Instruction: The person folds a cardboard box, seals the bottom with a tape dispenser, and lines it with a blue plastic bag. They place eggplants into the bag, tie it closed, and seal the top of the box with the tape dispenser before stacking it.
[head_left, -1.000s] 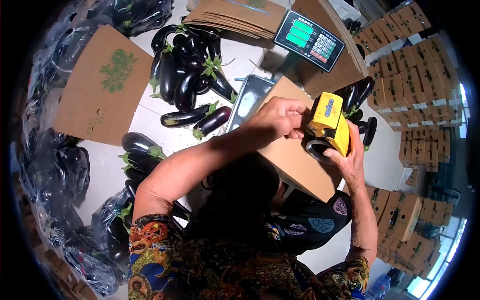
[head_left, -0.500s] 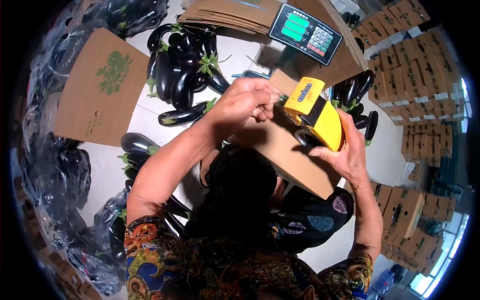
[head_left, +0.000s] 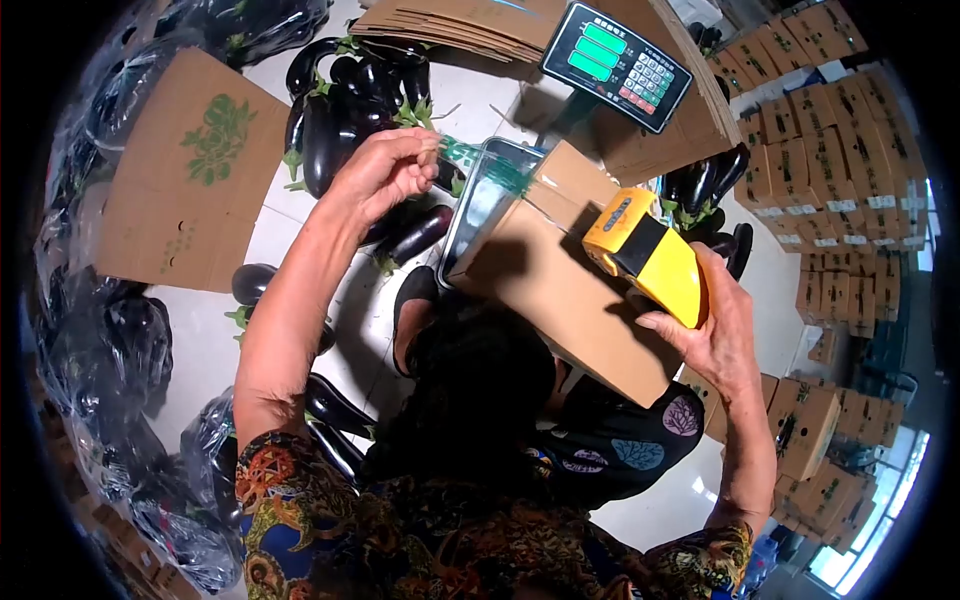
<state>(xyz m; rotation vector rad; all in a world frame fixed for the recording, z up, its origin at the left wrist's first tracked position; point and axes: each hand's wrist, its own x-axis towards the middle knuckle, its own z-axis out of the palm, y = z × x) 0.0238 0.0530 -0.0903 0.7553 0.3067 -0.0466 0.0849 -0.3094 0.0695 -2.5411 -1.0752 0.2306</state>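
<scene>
My right hand (head_left: 715, 335) is wrapped round a yellow tape dispenser (head_left: 650, 255) above a cardboard box (head_left: 570, 300). My left hand (head_left: 385, 170) pinches the loose end of a strip of clear tape with green print (head_left: 485, 165). The strip stretches from these fingers towards the box's far end, where it meets the cardboard near the dispenser. Beneath the box is the metal tray of a scale (head_left: 460, 245), partly covered by it. Behind the box stands the scale's display (head_left: 616, 68), with green screens and a keypad.
Loose eggplants (head_left: 330, 150) lie on the floor ahead and to the left. A printed cardboard piece (head_left: 195, 175) and plastic-bagged eggplants (head_left: 135, 340) are at the left. Flattened cardboard (head_left: 460, 28) lies at the back. Stacked boxes (head_left: 840, 150) line the right side.
My left hand has moved left, away from the dispenser, drawing out a length of tape. The dispenser in my right hand has shifted slightly right and down.
</scene>
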